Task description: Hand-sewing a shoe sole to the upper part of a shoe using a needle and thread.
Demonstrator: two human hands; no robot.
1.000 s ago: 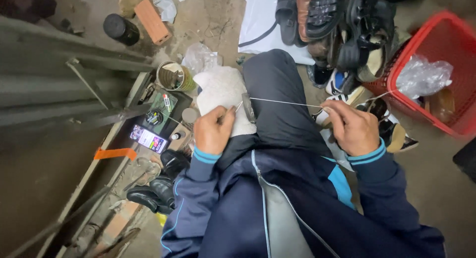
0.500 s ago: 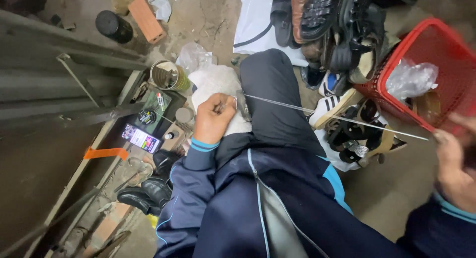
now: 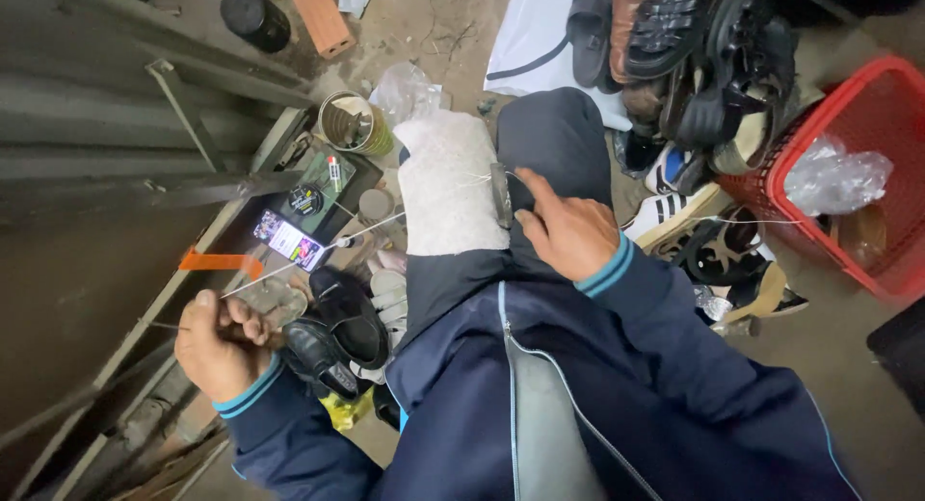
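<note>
A white, rough-textured shoe [image 3: 445,183] lies on my raised knee, with a small dark strip [image 3: 501,195] at its right edge. My right hand [image 3: 570,233] rests on the knee and presses its fingertips against that edge, holding the shoe in place. A thin white thread [image 3: 318,257] runs from the shoe down to the left. My left hand [image 3: 220,342] is out at the lower left, fingers pinched shut on the thread and holding it taut. Both sleeves are dark blue with light blue cuffs.
A red basket [image 3: 901,260] with a clear plastic bag [image 3: 833,176] stands at the right, next to a pile of sandals and shoes [image 3: 694,67]. A tin can [image 3: 349,123], a phone [image 3: 287,239] and black shoes [image 3: 339,332] lie left of my knee. Metal frames [image 3: 173,96] fill the left side.
My right hand, which pulled the thread far right, has come back onto the shoe. My left hand has left the shoe and now draws the thread out to the lower left.
</note>
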